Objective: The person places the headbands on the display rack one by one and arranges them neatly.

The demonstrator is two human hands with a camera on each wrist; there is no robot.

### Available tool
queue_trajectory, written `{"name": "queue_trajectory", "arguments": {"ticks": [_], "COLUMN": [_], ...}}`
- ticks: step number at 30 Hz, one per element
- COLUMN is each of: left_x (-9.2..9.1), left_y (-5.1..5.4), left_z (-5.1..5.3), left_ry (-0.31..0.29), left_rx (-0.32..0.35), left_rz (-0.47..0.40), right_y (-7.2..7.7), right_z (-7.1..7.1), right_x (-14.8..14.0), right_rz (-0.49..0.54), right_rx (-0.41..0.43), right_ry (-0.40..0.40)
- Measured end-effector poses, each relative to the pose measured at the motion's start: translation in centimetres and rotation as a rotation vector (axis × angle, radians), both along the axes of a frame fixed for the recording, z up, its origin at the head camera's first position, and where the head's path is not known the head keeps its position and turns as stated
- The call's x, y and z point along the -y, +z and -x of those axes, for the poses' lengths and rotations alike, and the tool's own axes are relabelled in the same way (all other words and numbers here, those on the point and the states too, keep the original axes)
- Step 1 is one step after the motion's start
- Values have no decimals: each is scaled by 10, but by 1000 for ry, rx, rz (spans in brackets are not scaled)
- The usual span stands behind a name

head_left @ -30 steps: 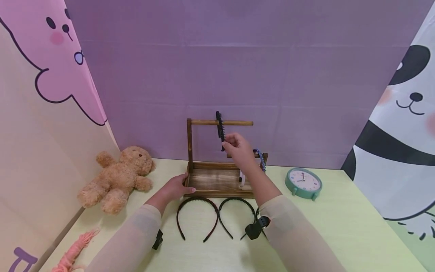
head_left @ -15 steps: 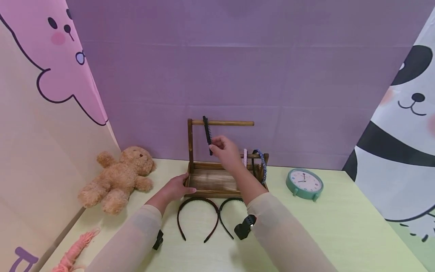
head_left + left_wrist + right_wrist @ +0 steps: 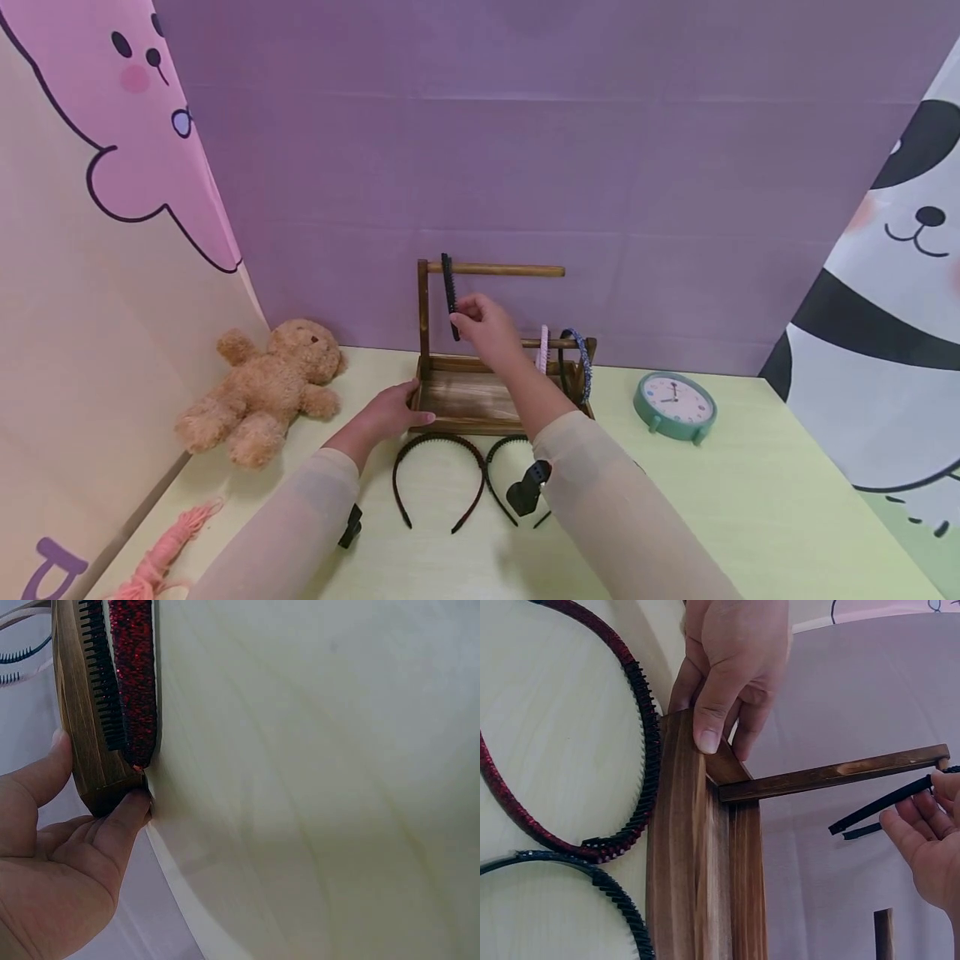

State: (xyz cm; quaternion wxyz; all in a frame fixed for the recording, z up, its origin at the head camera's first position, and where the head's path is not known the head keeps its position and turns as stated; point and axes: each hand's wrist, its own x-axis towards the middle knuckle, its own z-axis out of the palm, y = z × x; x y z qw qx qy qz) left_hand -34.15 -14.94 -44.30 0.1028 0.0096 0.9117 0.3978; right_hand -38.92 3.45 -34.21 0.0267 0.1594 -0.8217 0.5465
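A black toothed headband (image 3: 449, 287) hangs over the upper bar (image 3: 517, 270) of a wooden rack, near its left end. My right hand (image 3: 487, 329) pinches that headband by its lower part; in the right wrist view its two arms (image 3: 885, 801) point away from the fingers. At the left end of the rack's tray (image 3: 468, 392), my left hand (image 3: 386, 412) grips the wooden end, thumb over the edge. In front of the tray lie a dark red glittery headband (image 3: 438, 438) and a black one (image 3: 491, 475), the latter partly hidden by my right arm.
A pink headband (image 3: 543, 348) and a blue patterned headband (image 3: 586, 367) hang on the lower bar at right, with a dark one between. A teddy bear (image 3: 266, 396) and pink yarn (image 3: 167, 550) lie left. A green clock (image 3: 675, 406) stands right.
My right hand has slid the black headband leftward along the upper bar, toward the post. The headbands on the lower bar have come into fuller view. My left hand keeps its grip.
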Motion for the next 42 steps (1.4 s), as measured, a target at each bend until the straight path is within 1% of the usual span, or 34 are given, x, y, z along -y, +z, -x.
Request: {"name": "queue_trajectory", "arguments": {"ticks": [3, 7, 15, 19, 23, 26, 32, 37, 42], "left_x": [-1, -2, -3, -3, -4, -4, -2, 0, 0], "left_y": [1, 1, 0, 0, 1, 2, 2, 3, 2], "left_z": [1, 0, 1, 1, -1, -2, -2, -2, -2], "left_ry": [7, 3, -12, -17, -20, -21, -25, -27, -23], "left_rx": [8, 5, -5, -8, -8, -11, -16, -17, -12], "left_rz": [-1, 1, 3, 9, 1, -2, 8, 14, 1], "right_y": [3, 4, -1, -2, 1, 4, 9, 4, -3], "right_z": [1, 2, 0, -4, -13, -23, -45, -58, -69], "right_x": [0, 0, -6, -12, -19, -26, -45, -69, -95], "right_rz": [-18, -22, -56, -60, -84, -109, -112, -129, -159], "right_rx": [13, 28, -11, -16, -7, -9, -17, 3, -6], "right_ry": [-1, 9, 22, 29, 27, 34, 81, 93, 102]}}
